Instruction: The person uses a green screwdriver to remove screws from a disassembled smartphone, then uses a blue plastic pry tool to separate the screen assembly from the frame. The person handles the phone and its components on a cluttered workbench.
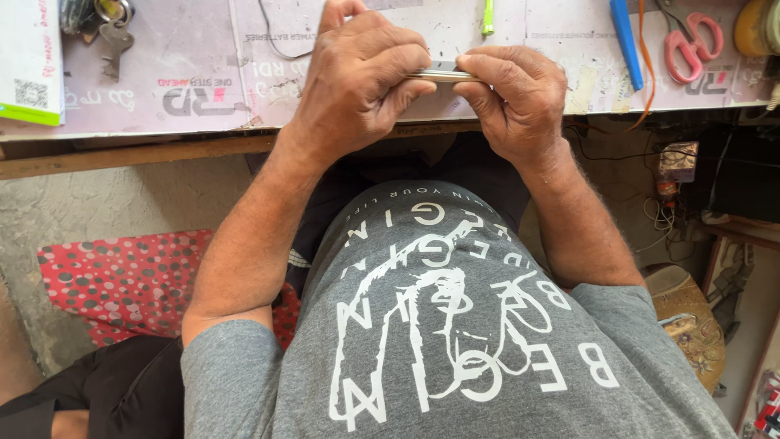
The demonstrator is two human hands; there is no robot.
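Both hands' grips are closed on a thin flat silver-edged slab, phone-like [441,74], held edge-on over the near edge of the bench [203,89]. Left hand [361,77] is wrapped over one end, right hand [512,97] is pinched on the other.

Head view: for a clean job, pressure is best kept even on both ends, so the slab is not bent.

Printed pinkish cardboard sheets are laid as bench cover. A white box with green stripe [31,61] is seen far left. Pink-handled scissors [692,41], a blue pen-like tool [626,41] and keys [114,36] are lying along the top.
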